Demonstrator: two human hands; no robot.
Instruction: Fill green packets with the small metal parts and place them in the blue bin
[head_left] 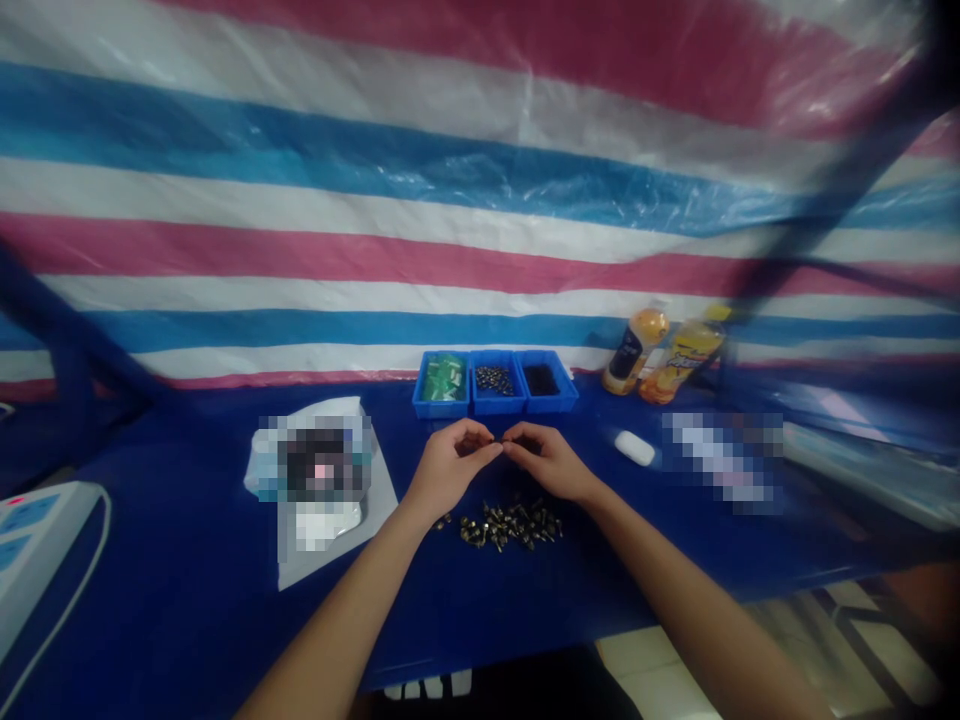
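Note:
My left hand (455, 462) and my right hand (546, 458) meet fingertip to fingertip above the blue table. Both are pinched closed around something small and dark, too tiny to name. Just below them on the table lies a loose pile of small brass-coloured metal parts (511, 526), with a few strays at its left. Beyond my hands three blue bins stand side by side. The left bin (441, 408) holds green pieces, the middle bin (499, 404) small shiny metal parts, and the right bin (551, 402) small black parts.
Two drink bottles, one with an orange top (636, 345) and one with a yellow cap (686, 355), stand at the back right. A white rounded case (634, 448) lies nearer. Blurred-out items rest on a white sheet (382, 490) at left, beside a power strip (45, 545).

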